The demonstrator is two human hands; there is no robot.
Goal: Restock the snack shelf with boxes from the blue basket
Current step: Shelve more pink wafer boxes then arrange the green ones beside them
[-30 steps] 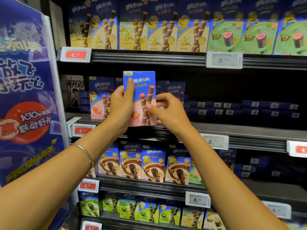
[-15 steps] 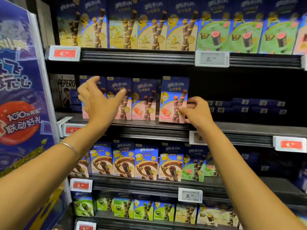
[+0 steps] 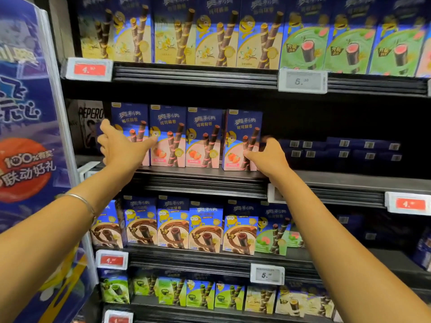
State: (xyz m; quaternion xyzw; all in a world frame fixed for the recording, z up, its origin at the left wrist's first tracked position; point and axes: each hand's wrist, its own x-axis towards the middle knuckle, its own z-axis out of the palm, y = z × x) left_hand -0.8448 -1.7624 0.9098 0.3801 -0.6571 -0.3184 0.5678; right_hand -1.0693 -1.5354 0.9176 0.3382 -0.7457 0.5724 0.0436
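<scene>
Several blue-and-pink strawberry snack boxes stand upright in a row on the middle shelf. My right hand grips the lower right edge of the rightmost box, thumb on its front, fingers round its side. The box stands on the shelf beside its neighbour. My left hand is spread at the left end of the row, palm against the leftmost box, thumb pointing across its front. The blue basket is out of view.
To the right of the row the middle shelf holds dark blue boxes lying flat further back. Full rows of snack boxes fill the shelf above and below. A blue promotional panel stands at the left.
A second ago both hands held one strawberry box in front of the shelf. It now stands at the right end of the row. My left hand has let go and moved to the row's left end.
</scene>
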